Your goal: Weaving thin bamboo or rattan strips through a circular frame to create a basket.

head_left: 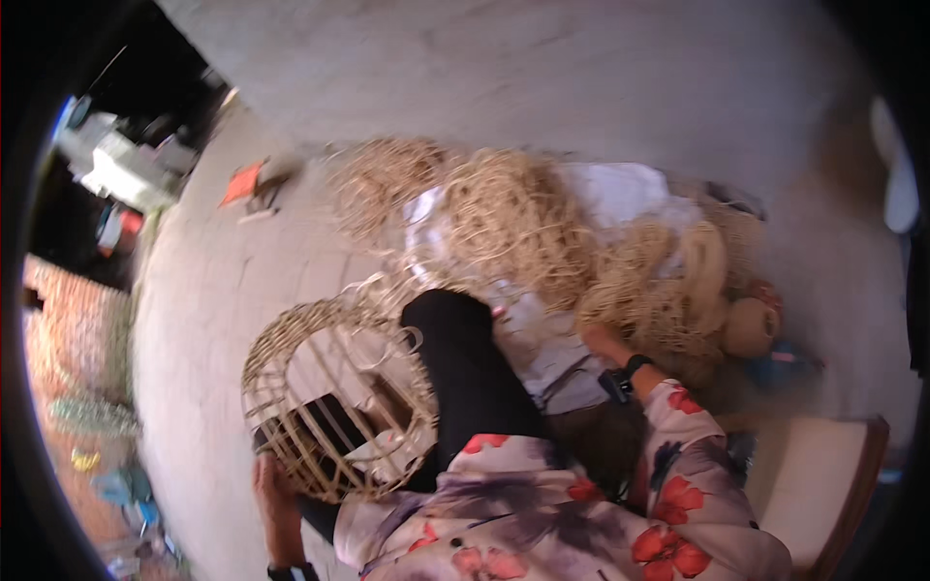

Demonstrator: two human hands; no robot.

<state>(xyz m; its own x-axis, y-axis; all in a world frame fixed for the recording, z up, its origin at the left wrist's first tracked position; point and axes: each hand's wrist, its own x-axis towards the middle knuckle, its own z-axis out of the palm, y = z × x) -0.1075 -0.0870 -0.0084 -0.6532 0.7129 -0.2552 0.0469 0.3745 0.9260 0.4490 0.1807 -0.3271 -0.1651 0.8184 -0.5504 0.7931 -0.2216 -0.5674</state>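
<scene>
An unfinished round basket (341,397) of pale woven strands, with a thick braided rim and open ribs, rests tilted against my left thigh. My left hand (274,486) grips its lower left side; some of the fingers are hidden behind the ribs. Out to the right, my right hand (604,341) reaches to the edge of a tangled heap of tan strands (644,290). Its fingers are blurred among the strands, and I cannot see whether they hold any. A loose strand (415,339) curls up from the basket's right rim.
Larger strand piles (518,218) lie on a white sheet (615,189) ahead. Beside the right heap sits a round brown pot-like object (753,324). A wooden-edged chair (819,474) stands at my right, a small orange stool (242,184) at the far left.
</scene>
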